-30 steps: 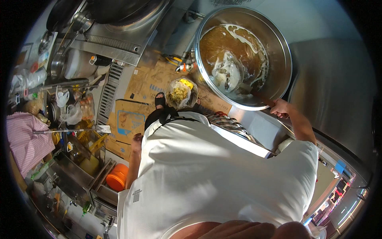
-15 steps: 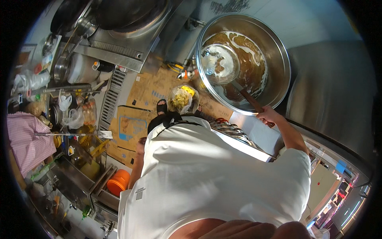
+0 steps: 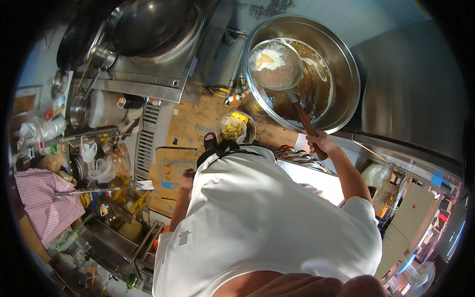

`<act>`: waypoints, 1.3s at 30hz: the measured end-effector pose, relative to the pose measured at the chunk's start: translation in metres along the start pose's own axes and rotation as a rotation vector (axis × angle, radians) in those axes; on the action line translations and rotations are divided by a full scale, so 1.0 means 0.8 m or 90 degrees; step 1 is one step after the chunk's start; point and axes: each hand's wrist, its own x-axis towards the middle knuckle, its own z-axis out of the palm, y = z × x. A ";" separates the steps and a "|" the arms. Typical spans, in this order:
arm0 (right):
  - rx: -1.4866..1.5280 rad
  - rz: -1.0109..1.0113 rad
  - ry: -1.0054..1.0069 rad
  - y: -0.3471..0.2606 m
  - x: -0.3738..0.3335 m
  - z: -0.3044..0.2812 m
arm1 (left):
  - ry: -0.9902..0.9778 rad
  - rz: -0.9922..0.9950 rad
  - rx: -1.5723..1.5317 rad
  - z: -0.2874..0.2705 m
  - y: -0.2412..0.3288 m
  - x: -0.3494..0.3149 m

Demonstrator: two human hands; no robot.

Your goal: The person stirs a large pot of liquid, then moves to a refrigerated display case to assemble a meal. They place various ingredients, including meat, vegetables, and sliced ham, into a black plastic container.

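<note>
My right hand [image 3: 322, 143] is closed round the wooden handle of a long skimmer [image 3: 278, 74]. Its round head, with white foam and some brown liquid on it, is over the left side of a tall steel stockpot [image 3: 352, 79]. Brown broth [image 3: 314, 96] with streaks of pale foam lies in the pot. Down at my side hangs my left hand [image 3: 186, 179], partly against my white shirt; its fingers are too small and dark to make out. Nearest to it is the cardboard-covered floor [image 3: 168, 166].
A bowl [image 3: 232, 129] of yellowish scraps stands by my sandalled feet. A wok [image 3: 153, 27] sits on the stove at the far left. Stacked metal lids or trays [image 3: 299, 157] lie to my right. A cluttered shelf with a pink checked cloth [image 3: 49, 205] is on the left.
The skimmer's head shows less foam than before and looks higher above the broth. My right hand has shifted slightly left, and the whole view has turned a little.
</note>
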 end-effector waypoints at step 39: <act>0.241 -0.030 0.008 0.008 -0.011 0.145 | -0.002 -0.088 -0.069 -0.027 0.060 -0.011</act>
